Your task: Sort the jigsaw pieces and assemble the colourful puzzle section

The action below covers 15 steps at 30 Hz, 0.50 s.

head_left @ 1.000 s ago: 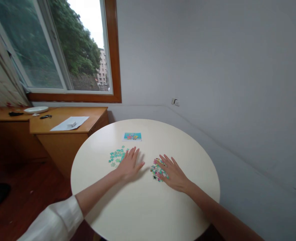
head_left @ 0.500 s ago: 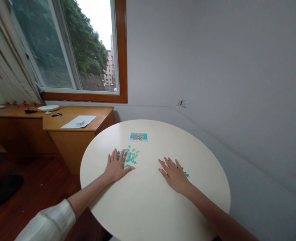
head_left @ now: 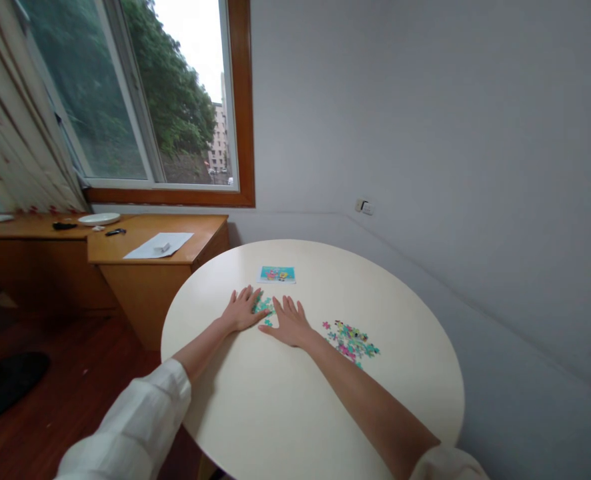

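Green jigsaw puzzle pieces [head_left: 264, 305] lie in a heap between my two hands, partly covered by fingers. At the heap's left side my left hand [head_left: 242, 312] rests open with fingers spread. Facing it from the right, my right hand [head_left: 290, 323] is also open, palm down, its fingers stretched toward the heap. A second heap of mixed pink, yellow and green puzzle pieces [head_left: 353, 341] sits to the right, partly behind my right forearm. Beyond the hands lies a small picture card [head_left: 277, 275] with cartoon figures on blue.
Everything lies on a round cream table [head_left: 255, 413]. A wooden desk [head_left: 208, 240] at the left holds a white sheet [head_left: 145, 248] with a small white block, and a white plate [head_left: 99, 219]. The wall stands close behind and to the right.
My right hand has moved left from the mixed heap to the green heap, uncovering most of the mixed pieces. My left hand has shifted slightly forward and right; the green pieces look more gathered.
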{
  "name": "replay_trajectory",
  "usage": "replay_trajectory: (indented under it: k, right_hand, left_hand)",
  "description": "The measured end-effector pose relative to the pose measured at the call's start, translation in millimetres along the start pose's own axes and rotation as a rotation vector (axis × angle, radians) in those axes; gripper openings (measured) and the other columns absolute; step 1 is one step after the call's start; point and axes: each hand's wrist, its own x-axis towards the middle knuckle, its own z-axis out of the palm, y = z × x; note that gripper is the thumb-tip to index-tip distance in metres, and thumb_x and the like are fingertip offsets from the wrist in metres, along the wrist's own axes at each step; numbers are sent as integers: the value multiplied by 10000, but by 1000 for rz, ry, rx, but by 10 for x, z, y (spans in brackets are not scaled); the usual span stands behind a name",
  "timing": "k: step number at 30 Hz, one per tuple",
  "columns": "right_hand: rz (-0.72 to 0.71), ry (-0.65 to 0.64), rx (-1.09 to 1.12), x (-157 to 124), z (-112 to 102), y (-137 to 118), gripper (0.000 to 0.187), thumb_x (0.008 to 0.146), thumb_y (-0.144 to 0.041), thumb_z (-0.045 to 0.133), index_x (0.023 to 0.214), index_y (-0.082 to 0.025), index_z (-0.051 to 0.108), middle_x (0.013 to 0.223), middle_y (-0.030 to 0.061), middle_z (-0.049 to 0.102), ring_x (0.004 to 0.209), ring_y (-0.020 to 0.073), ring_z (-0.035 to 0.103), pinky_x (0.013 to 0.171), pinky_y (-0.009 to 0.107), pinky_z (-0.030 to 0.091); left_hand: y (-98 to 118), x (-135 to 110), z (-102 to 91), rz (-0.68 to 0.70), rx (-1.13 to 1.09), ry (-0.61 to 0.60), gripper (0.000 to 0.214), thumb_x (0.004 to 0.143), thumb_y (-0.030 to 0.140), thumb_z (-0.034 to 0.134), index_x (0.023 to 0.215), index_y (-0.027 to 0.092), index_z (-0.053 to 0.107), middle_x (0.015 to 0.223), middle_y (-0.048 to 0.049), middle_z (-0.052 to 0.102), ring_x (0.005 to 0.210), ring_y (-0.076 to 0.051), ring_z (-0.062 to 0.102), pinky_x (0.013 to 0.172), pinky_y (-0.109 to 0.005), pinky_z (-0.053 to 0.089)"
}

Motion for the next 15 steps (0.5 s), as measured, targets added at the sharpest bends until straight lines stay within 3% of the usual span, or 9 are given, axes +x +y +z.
replay_trajectory:
  k: [7,15]
  right_hand:
    - [23,82,-34,85,65,108,823,768,-665,112,1380,-115,107,1436,162,106,1323,245,23,1023,429,-38]
    - [170,84,-87,118,-51,497,806,771,-661,105,1377,-130,132,1433,152,130,1317,251,53,1018,442,-25]
  left_hand:
    - [180,271,105,92,-13,-9,618,829,559,174,1310,202,323,1408,-106,250,1299,-249,191,1034,-483,83]
    - [482,631,258,106,-93,56,495,875,420,161,1236,179,398,1354,-111,357,1269,-210,266,1025,-455,145]
